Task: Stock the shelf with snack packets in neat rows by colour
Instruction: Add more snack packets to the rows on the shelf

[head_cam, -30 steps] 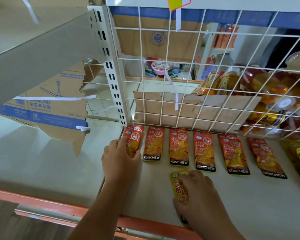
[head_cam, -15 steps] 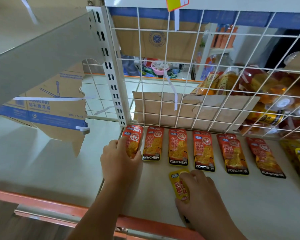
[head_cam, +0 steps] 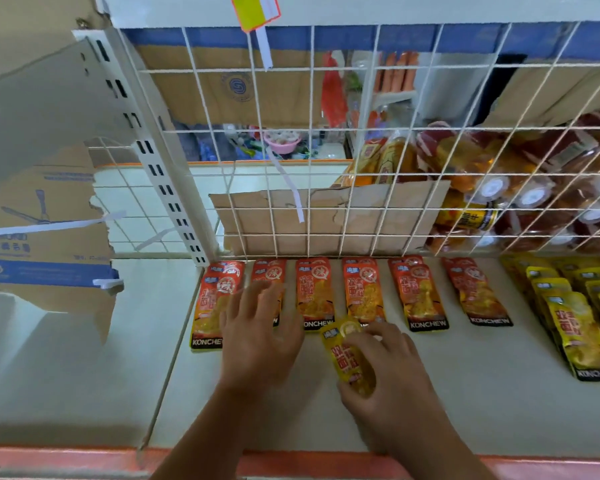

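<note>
Care with colour is what this step asks: our right hand [head_cam: 392, 379] pinches a lone yellow packet [head_cam: 347, 358] close to the shelf [head_cam: 482, 403], just in front of the red row [head_cam: 361, 292], while our left hand [head_cam: 260, 327] spreads open, gripping nothing, over the second red packet [head_cam: 269, 271]. We judge it best to carry the yellow one well to the right, to the yellow stack [head_cam: 568, 320], and lay it flat, label up, square with its neighbours, without nudging the reds.
</note>
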Available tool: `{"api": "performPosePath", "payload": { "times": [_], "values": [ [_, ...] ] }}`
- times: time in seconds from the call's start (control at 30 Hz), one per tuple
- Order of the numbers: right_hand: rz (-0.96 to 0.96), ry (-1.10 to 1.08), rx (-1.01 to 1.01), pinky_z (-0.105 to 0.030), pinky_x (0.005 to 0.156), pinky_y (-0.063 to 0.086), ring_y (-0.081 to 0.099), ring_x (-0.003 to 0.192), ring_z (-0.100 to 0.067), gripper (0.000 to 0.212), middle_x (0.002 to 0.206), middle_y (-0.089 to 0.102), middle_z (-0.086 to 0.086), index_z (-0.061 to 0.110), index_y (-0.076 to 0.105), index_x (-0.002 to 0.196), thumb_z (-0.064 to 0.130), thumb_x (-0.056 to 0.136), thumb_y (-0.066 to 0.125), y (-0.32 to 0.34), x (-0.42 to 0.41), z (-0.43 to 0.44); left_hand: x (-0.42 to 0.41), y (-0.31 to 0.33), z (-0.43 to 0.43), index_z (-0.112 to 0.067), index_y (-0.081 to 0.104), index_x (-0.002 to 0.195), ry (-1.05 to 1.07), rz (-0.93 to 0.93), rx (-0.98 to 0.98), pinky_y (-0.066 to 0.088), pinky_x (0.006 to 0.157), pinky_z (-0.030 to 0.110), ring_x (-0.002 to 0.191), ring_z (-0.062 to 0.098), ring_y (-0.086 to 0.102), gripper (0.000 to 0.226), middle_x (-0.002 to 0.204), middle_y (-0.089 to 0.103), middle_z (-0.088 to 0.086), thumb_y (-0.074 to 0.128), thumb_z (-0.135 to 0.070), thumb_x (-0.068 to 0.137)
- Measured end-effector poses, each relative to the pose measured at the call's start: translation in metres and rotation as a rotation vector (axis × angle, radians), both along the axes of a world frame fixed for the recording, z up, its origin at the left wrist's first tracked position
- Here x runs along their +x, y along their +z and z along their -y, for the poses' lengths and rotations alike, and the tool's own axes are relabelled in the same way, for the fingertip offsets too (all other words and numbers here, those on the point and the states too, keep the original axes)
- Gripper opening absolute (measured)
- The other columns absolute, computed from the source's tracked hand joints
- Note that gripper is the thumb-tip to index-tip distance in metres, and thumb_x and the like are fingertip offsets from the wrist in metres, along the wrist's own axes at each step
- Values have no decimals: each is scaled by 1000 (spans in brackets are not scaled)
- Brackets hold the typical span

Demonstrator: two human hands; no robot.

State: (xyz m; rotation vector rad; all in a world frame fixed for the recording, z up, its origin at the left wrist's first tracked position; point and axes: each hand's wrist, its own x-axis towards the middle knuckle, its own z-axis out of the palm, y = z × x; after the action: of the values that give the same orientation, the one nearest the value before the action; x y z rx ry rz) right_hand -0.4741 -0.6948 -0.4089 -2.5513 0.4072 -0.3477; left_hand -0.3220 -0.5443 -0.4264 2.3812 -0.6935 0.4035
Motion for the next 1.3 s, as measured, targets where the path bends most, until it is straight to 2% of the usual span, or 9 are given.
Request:
{"api": "performPosePath", "payload": {
  "times": [0.07, 0.17, 0.3, 0.4, 0.6, 0.8, 0.93, 1.07, 1.3],
  "values": [
    [29, -72, -8, -24, 88, 39, 40, 110, -10, 51, 127, 41, 13, 36, 59, 120, 52, 72, 66, 1, -8, 15, -8, 3, 20, -23, 63, 127, -85, -40, 51, 42, 105, 51, 126, 27, 51, 47, 131, 58, 0, 55, -49, 88],
    [51, -192, -22, -23, 88, 38, 39, 111, -9, 50, 128, 42, 11, 36, 59, 121, 46, 75, 74, 2, -27, 42, -21, 1, 51, -23, 63, 128, -246, 3, 10, 44, 102, 49, 122, 24, 51, 50, 129, 59, -3, 60, -48, 86],
    [90, -380, -22, -28, 84, 43, 43, 111, -15, 50, 126, 47, 6, 32, 63, 120, 38, 73, 78, 4, -61, 87, -46, 0, 103, -16, 68, 125, -395, 57, -17, 42, 99, 45, 116, 30, 56, 52, 123, 63, -1, 63, -45, 82],
    [107, -492, -25, -29, 82, 43, 46, 110, -17, 49, 124, 48, 6, 29, 65, 119, 35, 73, 80, 5, -90, 125, -70, -3, 143, -16, 67, 127, -525, 65, -17, 43, 97, 49, 116, 30, 58, 51, 123, 64, 1, 64, -43, 83],
    [166, -611, -56, -33, 89, 45, 50, 114, -27, 52, 124, 52, -1, 19, 67, 119, 28, 71, 84, 1, -137, 193, -125, -4, 220, -17, 69, 124, -639, 39, -40, 43, 100, 43, 116, 28, 58, 47, 122, 64, -1, 66, -42, 84],
    [165, -588, -131, -35, 82, 48, 44, 111, -22, 53, 122, 50, 0, 19, 69, 116, 27, 67, 87, -13, -144, 232, -148, -11, 252, -17, 69, 123, -629, 10, 15, 45, 100, 46, 117, 29, 58, 48, 124, 63, 1, 67, -44, 83],
    [163, -532, -120, -39, 76, 55, 50, 110, -26, 52, 120, 51, 3, 22, 69, 115, 27, 66, 86, -21, -144, 246, -147, -12, 253, -17, 71, 121, -596, 26, 7, 47, 99, 47, 116, 30, 60, 47, 124, 65, 2, 67, -40, 80],
    [173, -456, -130, -39, 83, 55, 55, 107, -28, 47, 116, 55, -1, 18, 71, 111, 26, 67, 84, -25, -142, 255, -150, -10, 255, -19, 69, 121, -595, 46, 70, 41, 101, 40, 117, 27, 56, 48, 125, 63, 1, 66, -41, 79],
    [230, -445, -95, -35, 86, 49, 54, 105, -27, 49, 116, 55, -1, 17, 71, 111, 24, 66, 89, -22, -147, 260, -154, -9, 257, -26, 61, 123, -569, 44, 96, 41, 99, 41, 116, 26, 56, 49, 125, 60, -4, 66, -41, 77]
  ]
}}
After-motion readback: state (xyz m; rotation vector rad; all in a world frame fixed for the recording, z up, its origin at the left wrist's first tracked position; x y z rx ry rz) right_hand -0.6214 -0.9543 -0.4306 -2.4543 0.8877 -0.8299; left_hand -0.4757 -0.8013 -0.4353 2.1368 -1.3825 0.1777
